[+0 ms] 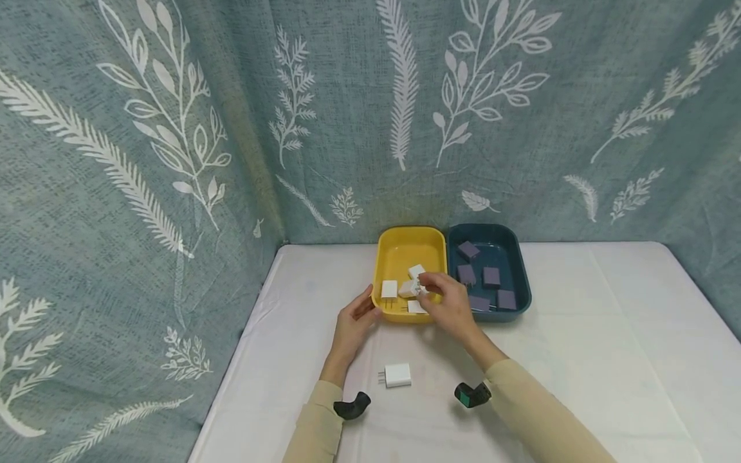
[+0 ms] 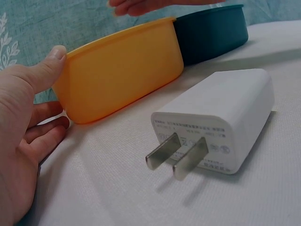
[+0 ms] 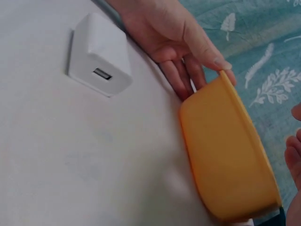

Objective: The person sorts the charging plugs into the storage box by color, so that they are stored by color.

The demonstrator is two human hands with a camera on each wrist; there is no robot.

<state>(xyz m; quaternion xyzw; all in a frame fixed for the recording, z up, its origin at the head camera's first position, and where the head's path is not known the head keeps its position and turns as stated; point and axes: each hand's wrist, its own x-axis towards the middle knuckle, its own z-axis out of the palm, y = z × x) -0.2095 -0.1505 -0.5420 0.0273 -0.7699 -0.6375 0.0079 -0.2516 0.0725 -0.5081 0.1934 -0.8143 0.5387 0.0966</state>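
Observation:
At the near left corner of the yellow tray (image 1: 410,238), my left hand (image 1: 353,326) grips the wall, thumb at the rim and the other fingers lower against the side. My right hand (image 1: 451,307) is over the tray's near right part and pinches a white plug-in charger (image 1: 409,289) between thumb and fingers. Around it in the tray lie several more white chargers (image 1: 390,289). Another white charger (image 2: 211,110) lies on the table between my forearms, its two flat prongs pointing left; the right wrist view shows its USB port.
A dark blue tray (image 1: 523,283) stands against the yellow one's right side and holds several purple chargers (image 1: 491,277). Both trays stand at the back of the white-covered table (image 1: 590,334), before a patterned teal curtain (image 1: 359,116).

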